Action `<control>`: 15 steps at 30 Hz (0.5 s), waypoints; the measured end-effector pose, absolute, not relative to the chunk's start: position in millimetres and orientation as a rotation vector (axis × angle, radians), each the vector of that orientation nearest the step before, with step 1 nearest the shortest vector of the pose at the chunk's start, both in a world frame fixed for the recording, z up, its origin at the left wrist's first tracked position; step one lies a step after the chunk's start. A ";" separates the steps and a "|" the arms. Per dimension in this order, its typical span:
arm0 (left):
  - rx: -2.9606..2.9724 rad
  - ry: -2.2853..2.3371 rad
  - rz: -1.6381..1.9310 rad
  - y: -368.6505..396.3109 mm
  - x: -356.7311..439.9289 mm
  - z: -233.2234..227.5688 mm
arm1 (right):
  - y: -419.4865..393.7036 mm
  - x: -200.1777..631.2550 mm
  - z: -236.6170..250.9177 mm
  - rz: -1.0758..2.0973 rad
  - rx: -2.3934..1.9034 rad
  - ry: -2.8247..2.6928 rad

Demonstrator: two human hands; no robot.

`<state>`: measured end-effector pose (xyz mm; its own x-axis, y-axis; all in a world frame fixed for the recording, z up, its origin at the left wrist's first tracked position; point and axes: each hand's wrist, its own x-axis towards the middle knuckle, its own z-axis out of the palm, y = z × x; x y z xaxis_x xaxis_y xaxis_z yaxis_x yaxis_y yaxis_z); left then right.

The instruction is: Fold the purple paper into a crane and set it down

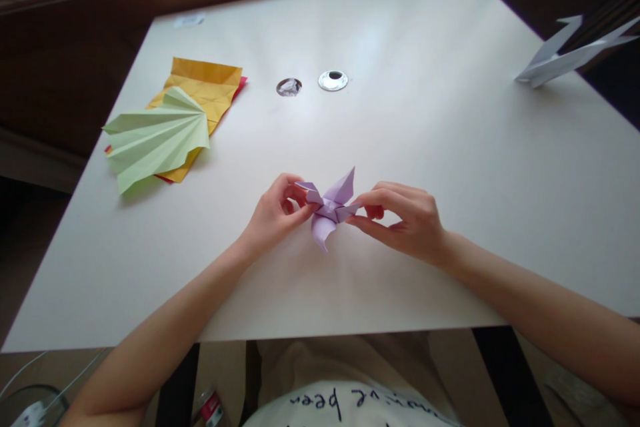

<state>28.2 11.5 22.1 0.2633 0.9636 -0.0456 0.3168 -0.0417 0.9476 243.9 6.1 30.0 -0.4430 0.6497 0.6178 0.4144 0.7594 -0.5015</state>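
A small lilac origami flower point(330, 208) with pointed petals is held just above the white table point(400, 113), near its front middle. My left hand point(276, 212) pinches its left petal between thumb and fingers. My right hand point(403, 219) pinches the right petal with thumb and forefinger. Both forearms reach in from the near edge of the table.
A pale green pleated paper fan point(155, 137) lies at the left on yellow paper point(207, 83) and red paper. Two round cable holes point(333, 80) sit in the table's middle. A white folded paper bird point(565, 53) rests at the right edge. Small paper slips lie along the far edge.
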 end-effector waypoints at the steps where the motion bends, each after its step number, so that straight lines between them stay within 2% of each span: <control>1: 1.571 1.218 0.822 10.9 28.3 22.4 | 6.3 243.8 29.3 0.347 -0.815 -2.099; 9: 1.673 1.151 0.722 8.3 29.4 21.4 | 8.3 242.5 23.3 0.436 -0.923 -2.152; 15: 1.703 1.212 0.738 9.3 28.8 20.8 | 10.0 244.0 25.6 0.633 -1.050 -2.103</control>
<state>28.8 9.3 20.8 0.3435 0.9388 -0.0271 0.4075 -0.1230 0.9049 244.0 10.0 25.6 -0.4326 0.8249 0.3638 0.4870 0.5534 -0.6758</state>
